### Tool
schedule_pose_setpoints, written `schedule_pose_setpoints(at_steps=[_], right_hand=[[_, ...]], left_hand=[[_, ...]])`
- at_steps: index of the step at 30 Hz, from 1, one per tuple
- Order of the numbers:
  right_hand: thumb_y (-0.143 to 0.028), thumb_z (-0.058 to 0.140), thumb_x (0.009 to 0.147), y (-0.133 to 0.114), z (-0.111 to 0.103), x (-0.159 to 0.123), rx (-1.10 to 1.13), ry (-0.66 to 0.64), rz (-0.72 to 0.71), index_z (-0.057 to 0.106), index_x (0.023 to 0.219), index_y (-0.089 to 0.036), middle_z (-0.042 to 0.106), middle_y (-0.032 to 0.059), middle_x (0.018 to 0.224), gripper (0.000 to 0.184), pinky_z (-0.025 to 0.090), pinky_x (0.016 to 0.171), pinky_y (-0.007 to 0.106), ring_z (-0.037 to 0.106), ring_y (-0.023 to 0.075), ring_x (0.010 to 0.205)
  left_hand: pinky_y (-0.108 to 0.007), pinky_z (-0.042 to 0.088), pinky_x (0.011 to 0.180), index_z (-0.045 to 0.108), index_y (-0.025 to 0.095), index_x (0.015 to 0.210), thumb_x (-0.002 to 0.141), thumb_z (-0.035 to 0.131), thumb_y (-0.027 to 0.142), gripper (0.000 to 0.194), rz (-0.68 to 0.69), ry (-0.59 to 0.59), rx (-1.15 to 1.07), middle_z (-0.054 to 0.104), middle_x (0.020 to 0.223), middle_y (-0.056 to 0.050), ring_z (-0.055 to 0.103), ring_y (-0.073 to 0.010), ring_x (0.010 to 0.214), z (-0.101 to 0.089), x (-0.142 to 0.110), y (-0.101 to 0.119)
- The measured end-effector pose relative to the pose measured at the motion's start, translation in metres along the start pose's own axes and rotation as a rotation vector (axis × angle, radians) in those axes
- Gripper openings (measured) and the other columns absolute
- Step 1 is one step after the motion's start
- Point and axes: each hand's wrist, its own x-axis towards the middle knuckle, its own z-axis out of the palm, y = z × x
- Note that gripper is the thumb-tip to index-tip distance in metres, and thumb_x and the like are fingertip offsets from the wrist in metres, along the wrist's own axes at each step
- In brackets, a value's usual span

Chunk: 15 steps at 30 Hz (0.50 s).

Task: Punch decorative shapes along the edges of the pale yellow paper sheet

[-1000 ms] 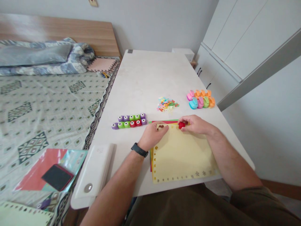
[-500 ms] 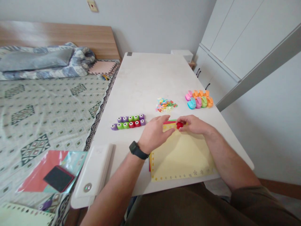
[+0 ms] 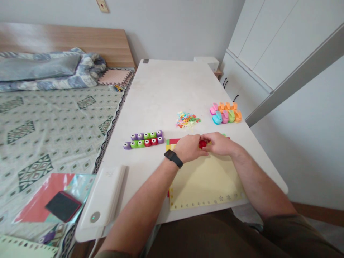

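My left hand, with a black watch on the wrist, and my right hand meet around a small red craft punch. The fingers of both hands close on it, hiding most of it. It sits at the top edge of a pale yellow paper sheet with small punched shapes along its borders. Strips of red, green and orange paper show beneath that sheet. Several small punches stand in two rows left of my hands.
A pile of tiny coloured paper cut-outs and a group of larger pastel punches lie beyond my hands on the white table. A white rectangular device sits at the near left. A patterned bed lies left of the table.
My left hand has moved right from the paper's top edge onto the red punch, closing the gap between my hands. The yellow sheet sits slightly lower, and the view has shifted a little.
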Motion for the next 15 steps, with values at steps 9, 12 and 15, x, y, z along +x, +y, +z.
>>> schedule_pose_setpoints(at_steps=[9,12,15], right_hand=[[-0.016,0.066,0.073,-0.002,0.003,0.000,-0.005,-0.005,0.016,0.067,0.087,-0.020,0.072,0.0011,0.084,0.015,0.045,0.069,0.029,0.063,0.0181,0.076],[-0.016,0.066,0.072,-0.003,0.003,0.000,0.019,-0.008,0.019,0.068,0.087,-0.020,0.072,0.0013,0.085,0.016,0.045,0.070,0.029,0.064,0.0180,0.077],[-0.015,0.066,0.071,-0.003,0.004,0.000,0.019,-0.011,0.025,0.067,0.086,-0.020,0.072,0.0013,0.084,0.016,0.045,0.069,0.028,0.063,0.0176,0.076]], left_hand=[[-0.033,0.045,0.071,0.068,0.017,0.102,0.074,0.075,0.060,0.052,0.021,-0.019,-0.029,0.074,0.089,-0.013,0.069,-0.0299,0.084,0.004,0.001,-0.008],[-0.032,0.045,0.070,0.068,0.017,0.101,0.075,0.075,0.060,0.051,0.038,-0.019,-0.038,0.074,0.090,-0.012,0.070,-0.0292,0.084,0.006,0.001,-0.010],[-0.032,0.045,0.068,0.068,0.018,0.100,0.075,0.074,0.061,0.051,0.038,-0.022,-0.021,0.074,0.090,-0.011,0.070,-0.0286,0.083,0.007,0.000,-0.012]])
